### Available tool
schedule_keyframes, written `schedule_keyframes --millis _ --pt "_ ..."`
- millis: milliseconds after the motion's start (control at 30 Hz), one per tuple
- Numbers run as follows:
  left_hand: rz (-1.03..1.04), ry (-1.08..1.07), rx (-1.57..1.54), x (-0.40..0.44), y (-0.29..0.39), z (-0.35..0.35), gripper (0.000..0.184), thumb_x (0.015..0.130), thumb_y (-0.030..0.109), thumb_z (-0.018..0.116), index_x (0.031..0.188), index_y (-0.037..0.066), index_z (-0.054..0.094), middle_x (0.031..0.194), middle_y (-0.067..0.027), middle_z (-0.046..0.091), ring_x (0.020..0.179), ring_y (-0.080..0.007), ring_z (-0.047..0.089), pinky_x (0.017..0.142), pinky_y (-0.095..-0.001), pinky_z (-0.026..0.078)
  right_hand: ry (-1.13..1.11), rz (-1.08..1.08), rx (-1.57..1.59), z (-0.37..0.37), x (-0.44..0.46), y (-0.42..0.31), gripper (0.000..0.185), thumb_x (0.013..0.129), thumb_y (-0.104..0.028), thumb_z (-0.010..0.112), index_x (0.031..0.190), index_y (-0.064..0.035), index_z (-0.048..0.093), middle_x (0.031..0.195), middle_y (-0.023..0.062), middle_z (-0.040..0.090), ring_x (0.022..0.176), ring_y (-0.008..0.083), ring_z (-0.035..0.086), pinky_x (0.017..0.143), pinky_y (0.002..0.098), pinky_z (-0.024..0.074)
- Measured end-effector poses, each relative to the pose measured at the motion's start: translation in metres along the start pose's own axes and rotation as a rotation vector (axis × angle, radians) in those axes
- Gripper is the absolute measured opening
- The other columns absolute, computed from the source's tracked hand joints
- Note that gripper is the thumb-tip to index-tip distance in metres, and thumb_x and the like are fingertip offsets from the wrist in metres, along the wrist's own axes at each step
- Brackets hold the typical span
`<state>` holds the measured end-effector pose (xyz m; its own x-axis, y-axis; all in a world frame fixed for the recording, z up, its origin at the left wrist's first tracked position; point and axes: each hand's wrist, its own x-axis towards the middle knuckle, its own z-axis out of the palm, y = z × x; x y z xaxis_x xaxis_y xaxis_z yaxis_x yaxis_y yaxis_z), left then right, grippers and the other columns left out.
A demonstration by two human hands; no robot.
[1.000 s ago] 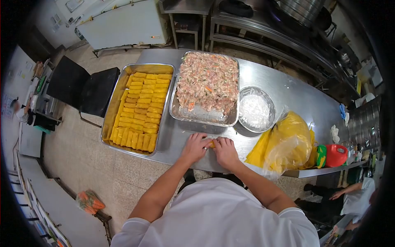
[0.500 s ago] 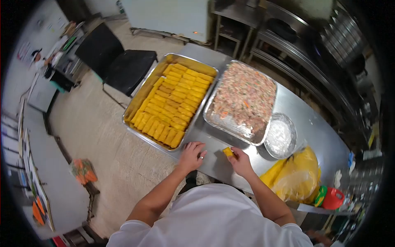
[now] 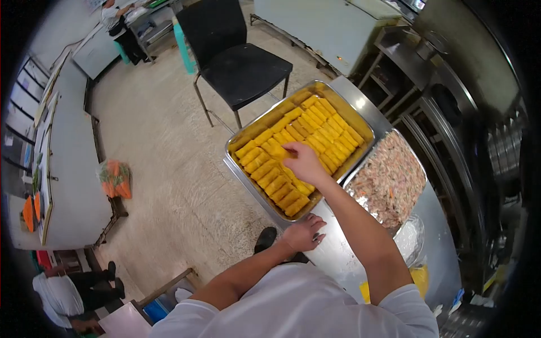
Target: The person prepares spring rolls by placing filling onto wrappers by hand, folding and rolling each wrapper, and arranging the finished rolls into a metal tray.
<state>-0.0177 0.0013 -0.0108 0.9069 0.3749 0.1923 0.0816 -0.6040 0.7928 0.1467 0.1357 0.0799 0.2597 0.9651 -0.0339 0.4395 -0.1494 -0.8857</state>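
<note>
The right hand (image 3: 304, 162) is at yellow cylindrical rolls (image 3: 327, 135) in the rectangular metal tray (image 3: 270, 121), at the steel bench's (image 3: 338, 248) left edge; its grip I cannot tell. The left hand (image 3: 304, 234), released, is beside the tray.

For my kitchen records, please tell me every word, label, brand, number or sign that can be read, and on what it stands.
No word, label, brand, number or sign is readable.
White freezer: no readable lettering.
Carrot bag: no readable print.
Far background details: too small or blurred.

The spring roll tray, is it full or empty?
Mostly full across the bottom: rows of yellow spring rolls nearly cover the metal tray.
</note>
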Motion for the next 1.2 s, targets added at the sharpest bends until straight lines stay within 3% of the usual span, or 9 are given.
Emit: schedule_keyframes --millis 67,267,367,467,667,867,1100,1133,1200 --pt "-0.019 -0.046 -0.043 0.001 0.0 -0.001 0.041 0.095 0.03 0.074 0.128 0.006 0.069 0.128 -0.0099 0.067 0.125 -0.034 0.06 0.104 -0.0462 0.055 0.004 -0.139 -0.14 0.021 0.033 -0.025 0.04 0.084 -0.005 0.072 0.124 -0.0028 0.077 0.122 0.0195 0.074 0.112 0.0381 0.068 0.102 0.0421 0.0542" --pt "0.016 -0.03 -0.004 -0.002 -0.002 -0.002 0.045 0.1 0.031 0.067 0.137 0.005 0.064 0.147 -0.0204 0.057 0.143 -0.039 0.052 0.119 -0.0475 0.046 -0.28 -0.387 -0.498 0.076 0.083 -0.035 0.042 0.084 -0.002 0.069 0.124 -0.0078 0.078 0.132 0.0177 0.071 0.128 0.0386 0.058 0.113 0.0449 0.0485" --pt "-0.025 -0.103 -0.007 -0.002 0.0 -0.006 0.05 0.104 0.034 0.061 0.144 0.005 0.058 0.151 -0.0186 0.053 0.146 -0.0375 0.048 0.12 -0.0464 0.046 -0.125 -0.449 -0.432 0.084 0.089 -0.018 0.041 0.086 -0.002 0.066 0.125 -0.0075 0.078 0.127 0.0211 0.073 0.123 0.0409 0.063 0.11 0.0476 0.0508" --pt "-0.099 -0.28 -0.009 -0.002 0.002 -0.011 0.057 0.109 0.037 0.052 0.156 0.006 0.048 0.16 -0.015 0.045 0.154 -0.0346 0.04 0.125 -0.0438 0.042 -0.016 0.071 -0.276 0.079 0.094 -0.031 0.041 0.088 -0.005 0.065 0.128 -0.0061 0.076 0.121 0.0251 0.075 0.119 0.0436 0.067 0.106 0.0511 0.0528" --pt "-0.039 -0.241 0.031 -0.004 -0.007 0.0 0.058 0.109 0.038 0.052 0.157 0.007 0.046 0.16 -0.0128 0.045 0.152 -0.0342 0.042 0.124 -0.044 0.042 -0.181 0.122 -0.331 0.077 0.089 -0.042 0.045 0.09 -0.008 0.066 0.134 0.0003 0.071 0.12 0.0277 0.075 0.117 0.0453 0.069 0.105 0.0527 0.0534" --pt "0.032 -0.062 -0.07 -0.001 -0.009 0.002 0.046 0.101 0.032 0.065 0.139 0.006 0.062 0.142 -0.0163 0.059 0.135 -0.0406 0.055 0.116 -0.0493 0.048 0.097 -0.09 -0.216 0.036 0.05 -0.037 0.044 0.094 -0.004 0.065 0.137 0.003 0.068 0.126 0.0248 0.075 0.12 0.0383 0.072 0.107 0.0427 0.0557" --pt "-0.002 -0.099 0.055 0.004 0.001 -0.008 0.043 0.094 0.032 0.073 0.129 0.008 0.069 0.131 -0.0113 0.065 0.125 -0.0348 0.059 0.109 -0.047 0.05 0.181 0.279 0.132 -0.037 -0.137 0.001 0.033 0.101 -0.004 0.068 0.133 0.003 0.069 0.12 0.0136 0.078 0.111 0.0186 0.074 0.098 0.0311 0.0574" --pt "-0.017 -0.1 0.068 0.003 0.007 -0.004 0.043 0.092 0.032 0.074 0.128 0.008 0.069 0.13 -0.0112 0.066 0.125 -0.0347 0.06 0.11 -0.0472 0.05 0.268 0.293 0.116 -0.046 -0.194 0.015 0.025 0.098 -0.005 0.07 0.123 0.0001 0.075 0.108 0.0132 0.079 0.097 0.0162 0.073 0.087 0.0319 0.0584" --pt "-0.064 -0.075 0.091 0.001 0.004 0.0 0.044 0.09 0.031 0.075 0.127 0.008 0.07 0.13 -0.0108 0.066 0.124 -0.0345 0.06 0.111 -0.0475 0.049 0.305 0.334 0.099 -0.046 -0.249 0.038 0.026 0.099 -0.003 0.07 0.124 0.0029 0.074 0.106 0.012 0.079 0.096 0.0152 0.072 0.086 0.0301 0.0579"
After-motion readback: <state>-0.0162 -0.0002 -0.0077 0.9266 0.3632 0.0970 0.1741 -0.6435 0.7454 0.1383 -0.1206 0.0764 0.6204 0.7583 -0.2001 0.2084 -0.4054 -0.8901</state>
